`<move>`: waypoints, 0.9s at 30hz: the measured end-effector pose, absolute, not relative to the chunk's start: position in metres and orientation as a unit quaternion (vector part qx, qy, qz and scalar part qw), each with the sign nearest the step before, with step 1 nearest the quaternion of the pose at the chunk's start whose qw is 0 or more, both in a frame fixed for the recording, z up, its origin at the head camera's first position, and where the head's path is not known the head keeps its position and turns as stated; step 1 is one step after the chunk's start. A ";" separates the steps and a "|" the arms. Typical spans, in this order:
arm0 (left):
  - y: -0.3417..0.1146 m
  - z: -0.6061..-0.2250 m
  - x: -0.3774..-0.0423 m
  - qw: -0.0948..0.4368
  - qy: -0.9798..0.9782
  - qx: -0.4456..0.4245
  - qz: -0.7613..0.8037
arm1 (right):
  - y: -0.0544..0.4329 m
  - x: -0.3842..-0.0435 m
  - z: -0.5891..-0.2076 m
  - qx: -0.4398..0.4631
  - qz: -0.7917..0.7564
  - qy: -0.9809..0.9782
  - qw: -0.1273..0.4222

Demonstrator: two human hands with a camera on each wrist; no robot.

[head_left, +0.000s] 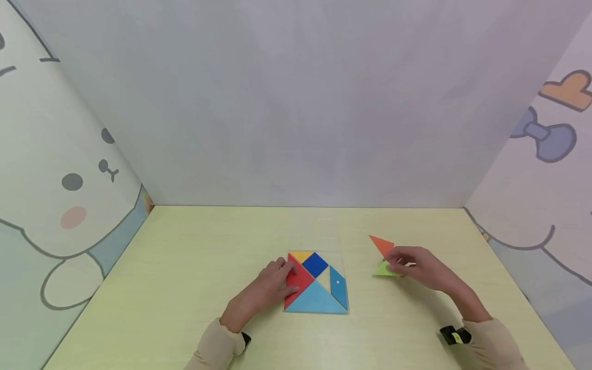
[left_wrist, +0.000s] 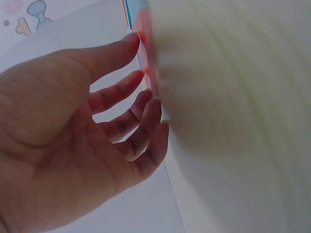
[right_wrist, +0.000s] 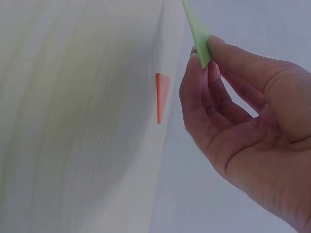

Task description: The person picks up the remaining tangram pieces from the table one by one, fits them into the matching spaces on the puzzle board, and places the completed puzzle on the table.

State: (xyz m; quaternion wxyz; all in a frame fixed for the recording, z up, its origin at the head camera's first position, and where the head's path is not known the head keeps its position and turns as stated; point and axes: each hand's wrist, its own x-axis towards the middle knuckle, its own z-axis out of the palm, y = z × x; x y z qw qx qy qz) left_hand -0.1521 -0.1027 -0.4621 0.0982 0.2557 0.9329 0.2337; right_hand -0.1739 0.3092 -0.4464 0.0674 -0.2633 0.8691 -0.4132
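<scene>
My left hand (head_left: 270,285) rests its fingertips on the large red triangle (head_left: 304,277) at the left of a tangram set. In the left wrist view those fingers are loosely bent along the red edge. Beside the red piece lie a yellow triangle (head_left: 301,255), a dark blue square (head_left: 315,264), a light blue triangle (head_left: 316,300) and a blue parallelogram (head_left: 339,288) with a white dot. Off to the right, my right hand (head_left: 423,267) pinches a green triangle (right_wrist: 198,36) between thumb and fingers, raised off the table. An orange triangle (head_left: 382,244) lies just beyond that hand.
The pieces sit in a shallow clear tray (head_left: 342,252) on the pale wooden table (head_left: 203,257). A back wall (head_left: 305,103) and two side walls with cartoon drawings enclose the table. A black strap (head_left: 455,335) is at the right wrist.
</scene>
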 end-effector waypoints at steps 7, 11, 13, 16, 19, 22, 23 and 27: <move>-0.103 -0.463 -0.153 0.096 0.933 0.257 0.235 | 0.298 -0.176 -0.442 -0.266 -0.400 0.874 0.077; -0.103 -0.463 -0.152 0.097 0.933 0.255 0.236 | 0.293 -0.177 -0.441 -0.265 -0.394 0.876 0.084; -0.103 -0.463 -0.152 0.097 0.932 0.256 0.237 | 0.290 -0.178 -0.440 -0.268 -0.391 0.876 0.084; -0.103 -0.464 -0.152 0.096 0.932 0.256 0.239 | 0.286 -0.179 -0.440 -0.276 -0.389 0.875 0.084; -0.103 -0.464 -0.153 0.095 0.932 0.257 0.239 | 0.280 -0.180 -0.441 -0.283 -0.390 0.872 0.083; -0.103 -0.464 -0.153 0.095 0.932 0.258 0.236 | 0.275 -0.181 -0.442 -0.290 -0.390 0.870 0.083; -0.103 -0.464 -0.153 0.094 0.932 0.258 0.235 | 0.273 -0.181 -0.443 -0.290 -0.388 0.871 0.083; -0.103 -0.464 -0.153 0.094 0.932 0.258 0.235 | 0.266 -0.183 -0.442 -0.301 -0.388 0.867 0.089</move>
